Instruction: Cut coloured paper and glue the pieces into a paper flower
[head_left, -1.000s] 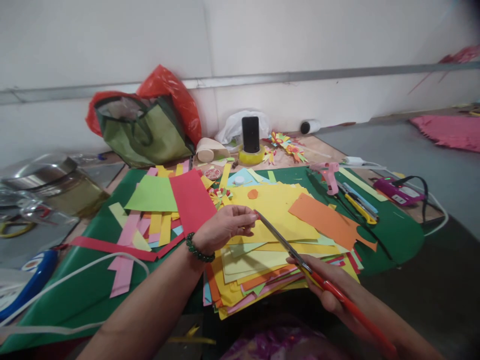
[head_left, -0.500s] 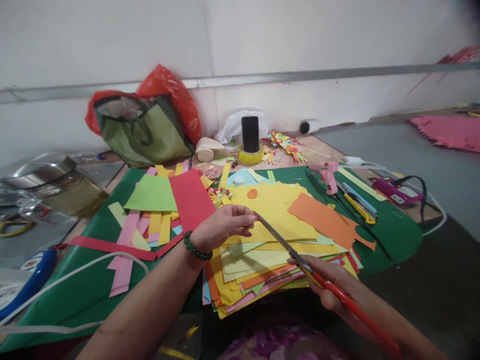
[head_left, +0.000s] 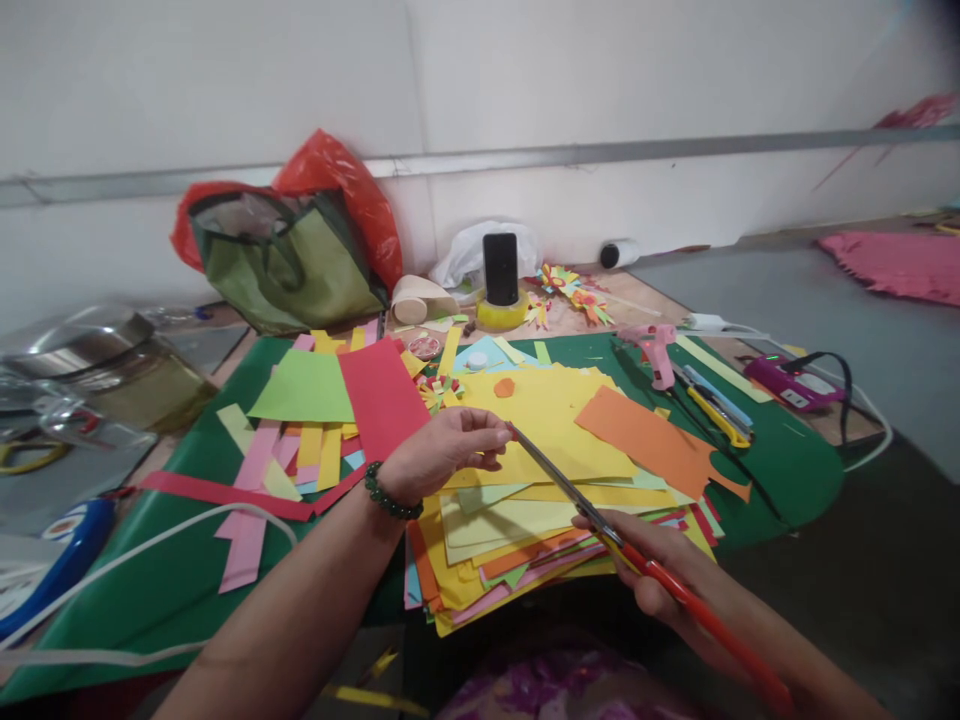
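My left hand (head_left: 461, 445) is pinched closed above a stack of coloured paper (head_left: 555, 490). A tiny red piece of paper (head_left: 513, 431) shows at its fingertips, mostly hidden by them. My right hand (head_left: 652, 560) grips a pair of scissors (head_left: 562, 487) with red handles. The blades look nearly closed, and their tips meet the left fingertips. On the stack lie a small orange paper disc (head_left: 504, 387) and a cut orange sheet (head_left: 645, 435). Just left of my left hand is a red sheet (head_left: 384, 395).
Paper strips and a green sheet (head_left: 304, 387) lie left on the green mat (head_left: 795, 470). At right are a pink glue gun (head_left: 654, 352), a yellow cutter (head_left: 716, 412) and a purple power strip (head_left: 795, 382). Behind stand a phone (head_left: 500, 268) and a bag (head_left: 292, 265).
The hands and scissors stay almost in place, with the scissors' handles shifting very slightly. Low in the picture, a yellow paper strip below the table edge appears a little farther right.
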